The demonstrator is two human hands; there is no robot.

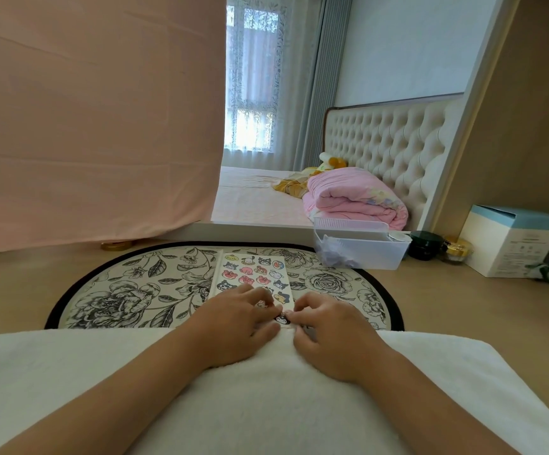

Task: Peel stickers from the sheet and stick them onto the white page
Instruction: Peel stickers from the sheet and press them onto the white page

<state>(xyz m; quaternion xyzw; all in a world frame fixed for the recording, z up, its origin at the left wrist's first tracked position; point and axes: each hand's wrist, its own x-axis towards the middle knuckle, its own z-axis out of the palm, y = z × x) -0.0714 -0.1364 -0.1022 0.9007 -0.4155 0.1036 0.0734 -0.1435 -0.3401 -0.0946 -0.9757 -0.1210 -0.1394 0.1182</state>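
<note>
Glossy paper, thin and limp by the look of it, makes up the long narrow sticker sheet (250, 272) with its rows of small cartoon faces in pink, blue, yellow and black; it lies flat, running near to far, on the oval black-rimmed floral mat (118, 290). I'd judge it almost weightless and apt to slide or curl if tugged, so it wants pinning down while each piece is lifted by an edge with a fingernail. The left hand (237, 320) lies over the sheet's near end, fingers loosely bent and pressing on it, while the right hand (325, 326) has its fingers curled in, fingertips nipping the edge of a small black-and-white cartoon sticker (280, 319) just between the two hands. That little piece should be flimsy and tacky, easy to crease or fold on itself. A white strip (216, 274) shows along the sheet's left side; whether that is the white page I cannot tell. A fluffy white towel (69, 372) lies at the near side under both forearms
</note>
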